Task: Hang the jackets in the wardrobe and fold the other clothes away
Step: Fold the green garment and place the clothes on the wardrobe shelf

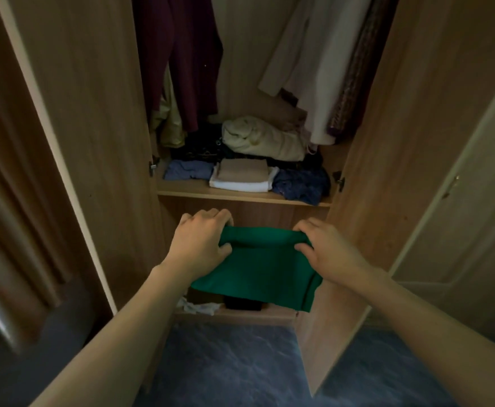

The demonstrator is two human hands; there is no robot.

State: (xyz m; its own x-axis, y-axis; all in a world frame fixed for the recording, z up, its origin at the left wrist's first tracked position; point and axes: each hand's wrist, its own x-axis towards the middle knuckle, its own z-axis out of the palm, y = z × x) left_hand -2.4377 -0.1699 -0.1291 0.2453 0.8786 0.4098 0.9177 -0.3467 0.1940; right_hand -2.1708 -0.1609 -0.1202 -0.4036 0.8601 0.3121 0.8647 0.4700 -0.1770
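A folded green garment (258,271) hangs in front of the open wardrobe, below its shelf (240,196). My left hand (202,242) grips the garment's top left corner, fingers curled over the far side and thumb on the near side. My right hand (325,248) grips the top right corner the same way. A dark maroon jacket (178,54) hangs inside at the upper left. Pale cream jackets (313,54) hang at the upper right.
The shelf holds folded and crumpled clothes: a beige-on-white stack (243,174), blue pieces (299,183), a cream bundle (261,136). Both wardrobe doors (87,113) stand open at my sides. Black and white items (211,305) lie in the lower compartment. Blue carpet (225,362) covers the floor.
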